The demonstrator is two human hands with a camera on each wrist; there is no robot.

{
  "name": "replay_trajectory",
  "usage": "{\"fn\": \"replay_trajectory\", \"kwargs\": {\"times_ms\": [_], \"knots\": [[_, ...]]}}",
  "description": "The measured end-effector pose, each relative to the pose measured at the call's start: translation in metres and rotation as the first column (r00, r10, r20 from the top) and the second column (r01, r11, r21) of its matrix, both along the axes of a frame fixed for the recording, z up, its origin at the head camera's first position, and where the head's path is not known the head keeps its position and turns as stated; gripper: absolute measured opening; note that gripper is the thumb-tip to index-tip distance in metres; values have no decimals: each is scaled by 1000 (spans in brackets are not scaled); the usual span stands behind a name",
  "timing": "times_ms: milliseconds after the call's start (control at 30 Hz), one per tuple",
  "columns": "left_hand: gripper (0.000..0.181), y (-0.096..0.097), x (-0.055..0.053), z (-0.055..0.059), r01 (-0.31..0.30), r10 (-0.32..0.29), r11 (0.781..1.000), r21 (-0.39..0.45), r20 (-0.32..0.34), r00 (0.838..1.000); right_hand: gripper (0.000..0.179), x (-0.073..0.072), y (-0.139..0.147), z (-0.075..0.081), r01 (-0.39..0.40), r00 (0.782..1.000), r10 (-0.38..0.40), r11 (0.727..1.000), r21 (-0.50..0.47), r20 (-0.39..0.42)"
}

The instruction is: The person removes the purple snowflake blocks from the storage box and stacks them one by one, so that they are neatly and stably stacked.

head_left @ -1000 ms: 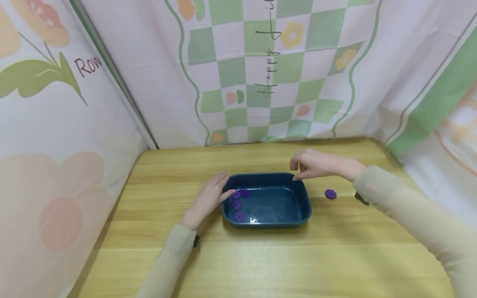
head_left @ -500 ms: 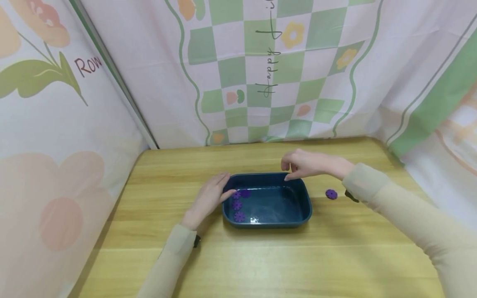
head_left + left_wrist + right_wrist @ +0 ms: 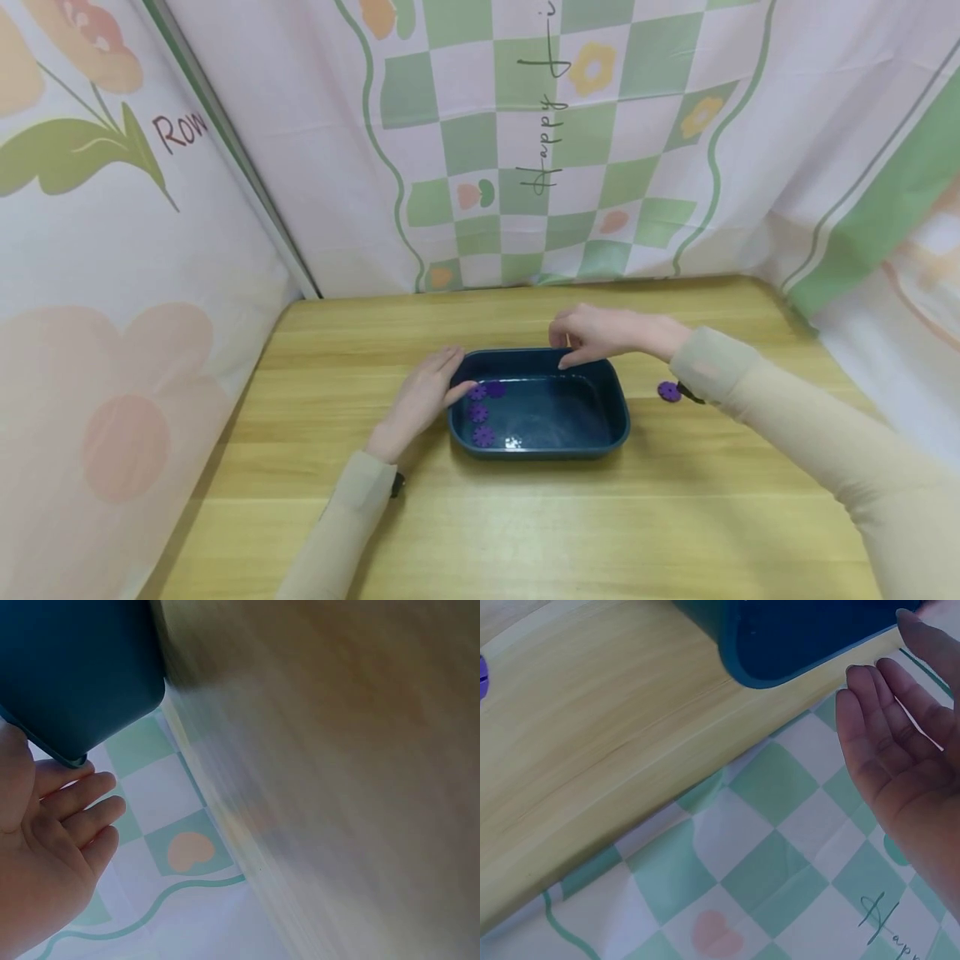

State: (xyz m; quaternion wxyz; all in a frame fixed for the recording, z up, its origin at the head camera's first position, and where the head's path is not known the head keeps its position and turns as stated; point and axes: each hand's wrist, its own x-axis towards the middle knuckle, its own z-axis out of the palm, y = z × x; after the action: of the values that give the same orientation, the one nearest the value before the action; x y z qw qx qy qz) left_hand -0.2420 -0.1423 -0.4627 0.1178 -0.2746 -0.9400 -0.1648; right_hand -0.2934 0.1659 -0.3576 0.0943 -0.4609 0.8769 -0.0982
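A dark blue rectangular plastic box point(image 3: 540, 454) stands on the wooden table. Several purple flower-shaped discs point(image 3: 483, 437) lie along its left side inside. My left hand point(image 3: 416, 404) rests at the box's left rim, its thumb reaching over the edge and its relaxed fingers outside; the left wrist view has these fingers point(image 3: 86, 799) beside the rim. Over the back rim, right of the middle, hovers my right hand point(image 3: 600, 331), loosely bent, with the thumb apart from the fingers. Nothing shows in its palm point(image 3: 915, 780) in the right wrist view.
One more purple flower-shaped disc point(image 3: 669, 392) lies on the table right of the box, close to the right sleeve cuff. A printed curtain point(image 3: 517, 150) hangs behind the table's back edge, and another patterned cloth point(image 3: 112, 333) flanks the left side.
My right hand has moved left along the back rim, from the box's back right corner. The left hand stays at the left rim, and the discs lie as before.
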Motion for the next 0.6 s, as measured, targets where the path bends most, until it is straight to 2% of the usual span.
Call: {"fn": "replay_trajectory", "kwargs": {"times_ms": [600], "knots": [[63, -1, -2, -1, 13, -14, 1000, 25, 9, 1000, 23, -8, -39, -10, -92, 996, 92, 996, 9, 19]]}}
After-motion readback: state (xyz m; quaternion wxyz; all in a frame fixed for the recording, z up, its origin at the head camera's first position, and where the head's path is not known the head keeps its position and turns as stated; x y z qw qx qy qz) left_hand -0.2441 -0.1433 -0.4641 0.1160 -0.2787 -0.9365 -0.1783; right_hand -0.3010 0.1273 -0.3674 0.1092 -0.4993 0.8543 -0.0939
